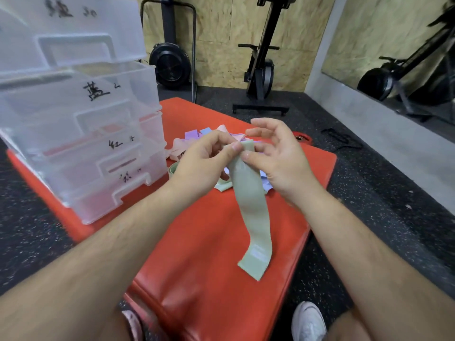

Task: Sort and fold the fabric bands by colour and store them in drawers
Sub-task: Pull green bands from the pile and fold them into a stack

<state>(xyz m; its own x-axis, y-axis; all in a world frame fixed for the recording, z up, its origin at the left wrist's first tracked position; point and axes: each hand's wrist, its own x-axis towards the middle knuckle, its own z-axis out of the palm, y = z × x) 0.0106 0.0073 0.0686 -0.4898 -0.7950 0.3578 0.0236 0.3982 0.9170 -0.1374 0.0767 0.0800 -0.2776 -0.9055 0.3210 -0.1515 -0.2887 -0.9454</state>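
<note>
Above the red mat (197,242), both hands pinch a green band (251,207).

I'm looking into a gym room: chipboard walls (221,57) ahead, black speckled rubber floor (369,193), an upright exercise machine (261,70) standing beyond the far edge of the red mat (197,242), and a large wall mirror (381,33) on the right.
</note>
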